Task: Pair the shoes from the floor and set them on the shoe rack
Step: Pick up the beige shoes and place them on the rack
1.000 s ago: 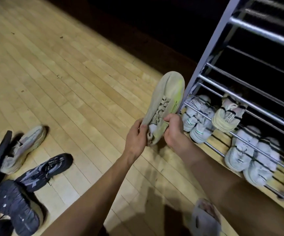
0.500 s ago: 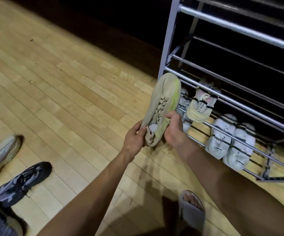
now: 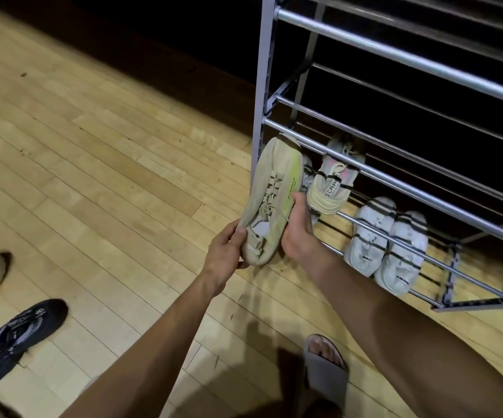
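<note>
Shoe, beige with a yellow-green side, is held toe-up just left of the rack, left hand pinching the heel, right hand clasping its side. Toe could snag the rail; loose grip could drop it.

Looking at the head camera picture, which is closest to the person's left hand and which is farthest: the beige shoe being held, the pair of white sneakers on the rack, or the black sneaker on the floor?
From the left hand:
1. Beige shoe, gripped at its heel by both hands, touching.
2. Pair of white sneakers, to the right on the rack's lowest shelf.
3. Black sneaker, on the floor at far lower left.
</note>
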Demonstrator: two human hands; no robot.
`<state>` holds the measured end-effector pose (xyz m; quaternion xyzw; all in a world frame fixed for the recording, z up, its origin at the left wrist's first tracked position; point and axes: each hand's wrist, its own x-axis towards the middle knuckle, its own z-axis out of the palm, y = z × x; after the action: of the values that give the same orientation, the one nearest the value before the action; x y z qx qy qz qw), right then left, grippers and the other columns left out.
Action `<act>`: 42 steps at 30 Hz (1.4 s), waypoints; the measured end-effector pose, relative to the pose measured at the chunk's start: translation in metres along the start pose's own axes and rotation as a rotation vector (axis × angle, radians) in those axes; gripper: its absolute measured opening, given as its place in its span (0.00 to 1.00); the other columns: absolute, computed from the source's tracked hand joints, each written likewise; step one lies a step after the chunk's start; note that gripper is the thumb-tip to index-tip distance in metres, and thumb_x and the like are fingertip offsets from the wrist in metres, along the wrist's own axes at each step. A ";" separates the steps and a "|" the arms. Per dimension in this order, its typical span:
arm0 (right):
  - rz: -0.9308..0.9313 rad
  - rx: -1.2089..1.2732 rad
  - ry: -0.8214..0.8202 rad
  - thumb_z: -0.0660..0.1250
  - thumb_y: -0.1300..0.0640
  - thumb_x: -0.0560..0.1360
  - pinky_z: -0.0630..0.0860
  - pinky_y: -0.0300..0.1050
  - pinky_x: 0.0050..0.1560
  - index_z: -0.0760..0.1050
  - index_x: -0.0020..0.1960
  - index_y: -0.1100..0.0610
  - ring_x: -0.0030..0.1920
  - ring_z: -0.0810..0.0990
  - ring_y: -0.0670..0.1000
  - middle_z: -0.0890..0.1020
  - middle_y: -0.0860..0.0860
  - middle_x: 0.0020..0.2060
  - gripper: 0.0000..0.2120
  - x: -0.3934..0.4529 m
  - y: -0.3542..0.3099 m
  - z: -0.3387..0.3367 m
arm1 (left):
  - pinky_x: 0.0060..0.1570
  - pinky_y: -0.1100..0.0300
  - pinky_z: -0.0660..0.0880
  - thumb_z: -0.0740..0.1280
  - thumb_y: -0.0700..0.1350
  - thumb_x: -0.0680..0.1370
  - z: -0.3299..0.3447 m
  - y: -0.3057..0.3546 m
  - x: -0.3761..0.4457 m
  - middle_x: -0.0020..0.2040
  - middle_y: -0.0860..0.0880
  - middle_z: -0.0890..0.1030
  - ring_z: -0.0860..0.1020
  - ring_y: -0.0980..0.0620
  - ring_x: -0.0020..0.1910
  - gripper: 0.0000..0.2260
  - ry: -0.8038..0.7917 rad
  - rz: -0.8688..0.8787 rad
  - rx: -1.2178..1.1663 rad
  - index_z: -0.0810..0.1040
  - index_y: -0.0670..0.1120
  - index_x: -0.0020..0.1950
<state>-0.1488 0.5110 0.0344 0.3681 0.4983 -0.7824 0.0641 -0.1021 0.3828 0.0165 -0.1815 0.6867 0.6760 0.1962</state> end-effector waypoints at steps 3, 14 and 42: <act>-0.009 -0.029 0.001 0.56 0.42 0.80 0.77 0.55 0.62 0.73 0.69 0.56 0.62 0.79 0.58 0.81 0.58 0.61 0.25 0.001 0.001 -0.002 | 0.36 0.58 0.80 0.56 0.50 0.85 0.000 -0.005 -0.003 0.47 0.52 0.84 0.81 0.60 0.37 0.13 -0.029 -0.017 0.003 0.79 0.52 0.60; 0.022 -0.096 0.016 0.56 0.43 0.81 0.78 0.44 0.40 0.79 0.61 0.56 0.48 0.83 0.51 0.85 0.55 0.53 0.21 -0.010 0.003 -0.011 | 0.36 0.67 0.77 0.55 0.45 0.85 -0.003 -0.011 -0.020 0.47 0.54 0.84 0.82 0.63 0.39 0.14 -0.038 -0.047 -0.119 0.78 0.48 0.63; -0.333 -0.171 0.451 0.56 0.56 0.78 0.76 0.49 0.47 0.72 0.56 0.52 0.45 0.78 0.53 0.79 0.54 0.47 0.10 -0.034 -0.082 -0.211 | 0.42 0.66 0.75 0.56 0.39 0.82 0.243 0.024 -0.048 0.45 0.53 0.81 0.78 0.58 0.42 0.13 -0.201 0.188 0.047 0.79 0.45 0.57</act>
<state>-0.0545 0.7170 0.0678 0.4393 0.6176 -0.6356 -0.1468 -0.0674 0.6256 0.0594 -0.0429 0.6933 0.6899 0.2040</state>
